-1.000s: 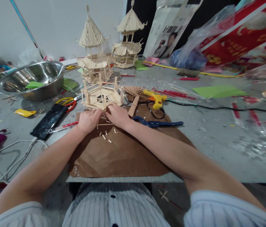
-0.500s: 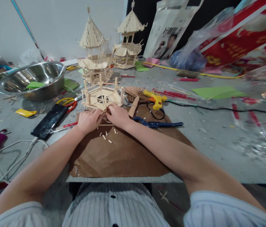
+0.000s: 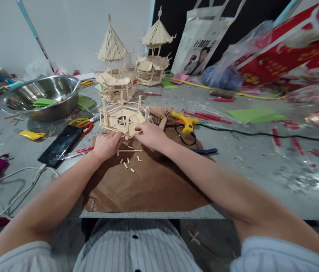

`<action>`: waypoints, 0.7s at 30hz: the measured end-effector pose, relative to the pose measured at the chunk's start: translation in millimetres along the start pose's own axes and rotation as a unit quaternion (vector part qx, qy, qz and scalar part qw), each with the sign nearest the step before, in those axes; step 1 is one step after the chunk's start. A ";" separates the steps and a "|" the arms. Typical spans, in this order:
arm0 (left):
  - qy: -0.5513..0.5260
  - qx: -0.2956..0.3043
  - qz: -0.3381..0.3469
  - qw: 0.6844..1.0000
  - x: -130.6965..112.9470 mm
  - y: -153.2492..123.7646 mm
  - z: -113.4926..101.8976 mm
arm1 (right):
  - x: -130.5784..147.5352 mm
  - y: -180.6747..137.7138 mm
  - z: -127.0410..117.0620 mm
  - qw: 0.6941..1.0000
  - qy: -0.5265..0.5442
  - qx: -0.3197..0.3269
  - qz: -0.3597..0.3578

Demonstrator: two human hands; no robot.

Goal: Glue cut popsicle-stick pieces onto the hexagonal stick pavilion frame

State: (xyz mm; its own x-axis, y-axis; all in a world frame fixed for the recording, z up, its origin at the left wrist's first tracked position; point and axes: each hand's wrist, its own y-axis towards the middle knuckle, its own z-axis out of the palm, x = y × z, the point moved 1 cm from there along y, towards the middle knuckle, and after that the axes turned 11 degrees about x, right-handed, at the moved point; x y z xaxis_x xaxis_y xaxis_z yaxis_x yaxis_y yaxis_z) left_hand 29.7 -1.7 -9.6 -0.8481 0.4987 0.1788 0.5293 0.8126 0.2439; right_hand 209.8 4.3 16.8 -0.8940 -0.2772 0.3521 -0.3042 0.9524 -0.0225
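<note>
A hexagonal model base of pale wooden sticks [image 3: 116,121], with short upright posts, stands at the far edge of the brown sheet [image 3: 148,189]. My left hand [image 3: 107,145] is closed at its front edge, thumb and fingers pinching the rim. At the front right corner, my right hand [image 3: 153,136] has its bent fingers closed on the rim too; its fingertips are partly hidden. One loose stick [image 3: 130,151] and several short cut pieces [image 3: 125,165] lie on the sheet just in front of the hands.
Two finished stick pagodas [image 3: 112,47] stand behind. To the left are a steel bowl [image 3: 71,92], a phone [image 3: 60,145], red-and-yellow pliers [image 3: 87,128] and a yellow cutter [image 3: 31,135]. A yellow glue gun [image 3: 187,122] with a black cord and a blue-handled tool [image 3: 206,151] lie right.
My right hand has slid to the right along the model's front edge, away from my left hand, and now covers more of the blue-handled tool. My left hand stays at the front edge.
</note>
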 end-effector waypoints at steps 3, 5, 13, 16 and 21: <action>0.002 0.006 0.004 1.000 0.0 -0.2 -0.4 | -17.1 -9.7 -22.0 0.998 0.038 -0.037 0.020; 0.002 0.013 0.000 1.000 -0.6 -0.3 -1.4 | -35.5 -17.6 -36.1 0.993 0.073 -0.063 0.064; -0.005 0.013 -0.024 1.000 -3.7 -0.4 -2.9 | -133.5 -36.6 -46.4 0.954 -0.007 -0.122 0.272; -0.015 0.004 -0.023 1.000 -2.8 -0.3 -1.0 | -148.9 -32.6 -35.5 0.952 0.040 -0.070 0.295; -0.003 0.004 -0.024 1.000 -2.4 -0.3 -0.5 | -148.3 -25.7 -23.1 0.855 0.384 -0.120 0.328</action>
State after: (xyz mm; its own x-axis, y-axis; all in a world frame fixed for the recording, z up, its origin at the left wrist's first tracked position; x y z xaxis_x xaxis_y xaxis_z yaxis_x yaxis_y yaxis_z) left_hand 31.6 -3.3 -9.6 -0.8730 0.4601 0.1618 0.4872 0.8385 0.2440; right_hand 357.8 23.8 -13.3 -0.3382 0.4029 0.8505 0.3379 0.8954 -0.2898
